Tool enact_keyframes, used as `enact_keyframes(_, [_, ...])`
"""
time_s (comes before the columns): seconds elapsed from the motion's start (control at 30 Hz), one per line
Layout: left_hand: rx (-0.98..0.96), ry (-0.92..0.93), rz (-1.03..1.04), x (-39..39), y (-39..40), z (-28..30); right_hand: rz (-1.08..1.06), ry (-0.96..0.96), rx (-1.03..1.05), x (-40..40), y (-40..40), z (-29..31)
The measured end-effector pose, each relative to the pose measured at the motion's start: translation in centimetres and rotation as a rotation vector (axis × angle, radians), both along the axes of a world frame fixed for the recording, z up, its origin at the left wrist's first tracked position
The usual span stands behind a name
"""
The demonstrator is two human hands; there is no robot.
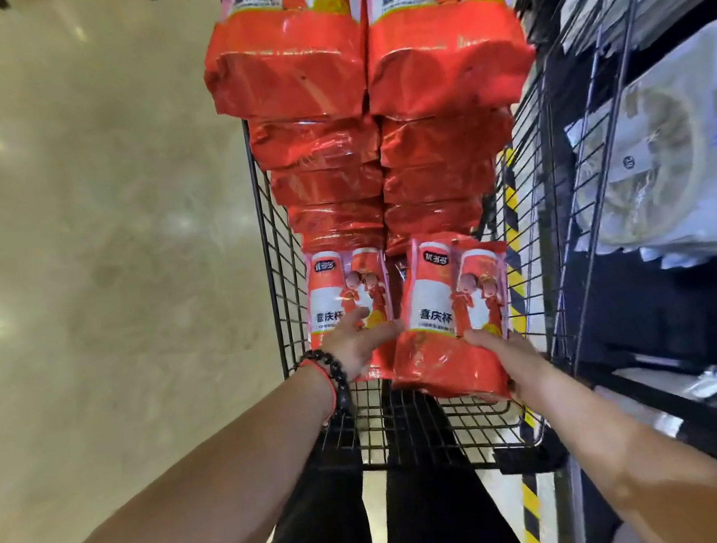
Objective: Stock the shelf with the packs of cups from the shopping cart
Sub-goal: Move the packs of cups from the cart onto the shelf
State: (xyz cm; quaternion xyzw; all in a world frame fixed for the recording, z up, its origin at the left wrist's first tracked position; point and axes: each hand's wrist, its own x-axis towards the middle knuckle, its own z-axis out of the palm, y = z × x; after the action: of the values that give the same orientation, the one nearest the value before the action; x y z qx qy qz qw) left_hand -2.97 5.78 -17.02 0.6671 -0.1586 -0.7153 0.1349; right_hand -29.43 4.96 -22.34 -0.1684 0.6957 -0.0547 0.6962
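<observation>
Red packs of cups (377, 136) fill the shopping cart (279, 255). Right hand (518, 361) grip pinches 1 pack (444, 318) at the cart's near edge; left hand (356, 342) rests spread on another pack (345, 301).

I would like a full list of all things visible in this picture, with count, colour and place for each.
packs of cups: many, exact count unclear, red-orange, stacked in two columns in the cart.
near right pack: one, red-orange and white, at the cart's near end, held by the right hand.
near left pack: one, same colours, beside it, under the left hand.
shopping cart: one, black wire, centre.
shelf: one, black metal, at right.
white packaged goods: several, on the shelf.
floor: beige, glossy, at left.
bead bracelet: one, black, left wrist.
left hand: fingers straight, touching the near left pack.
right hand: grip on the near right pack's lower edge.
</observation>
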Motion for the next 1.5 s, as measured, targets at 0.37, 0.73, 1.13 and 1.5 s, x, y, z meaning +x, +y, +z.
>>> enact_keyframes(0.37, [-0.171,0.126,0.237,2.1,1.5,3.4,0.236,-0.282,-0.199,6.8,0.8,5.7])
enact_keyframes(0.73, [-0.227,0.024,0.295,5.5,3.5,5.2,0.234,-0.308,-0.185,8.0,-0.3,6.8])
enact_keyframes(1.13, [-0.315,-0.082,0.386,11.7,4.2,6.5,0.159,0.018,-0.093,9.0,-1.9,0.3])
enact_keyframes(1.5, [-0.309,-0.17,0.357,13.6,5.1,5.7,0.435,0.138,-0.167,14.0,-3.3,-5.7])
